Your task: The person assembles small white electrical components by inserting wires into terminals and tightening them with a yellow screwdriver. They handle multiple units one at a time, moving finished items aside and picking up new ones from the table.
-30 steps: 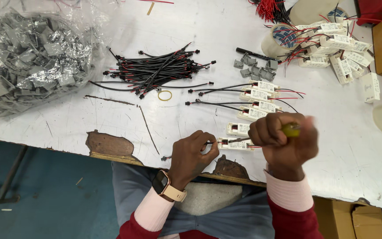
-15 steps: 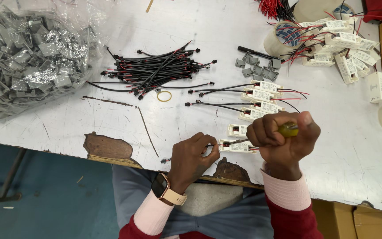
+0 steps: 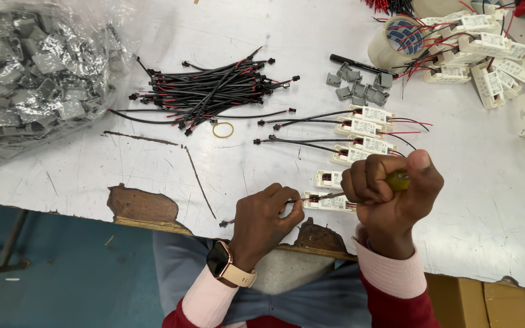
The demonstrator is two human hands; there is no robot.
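While our hands work at the table edge, little has changed since half a second ago.
Our left hand (image 3: 267, 217) still pinches a black-and-red wire (image 3: 293, 200) into the white module (image 3: 329, 202); our right hand (image 3: 391, 193) stays fisted round a yellow-handled screwdriver (image 3: 398, 180), its tip at the module; more modules (image 3: 363, 129) lie just beyond.

clear bag (image 3: 37, 79) — grey clips; far left

left hand (image 3: 267, 222): bare, no rings seen
left wrist: smartwatch (image 3: 219, 260), dark square face, pale pink strap
right hand (image 3: 391, 193): bare
sleeves: dark red w/ pale pink cuffs (image 3: 386, 271), both arms
lap: grey-blue garment (image 3: 311, 300)
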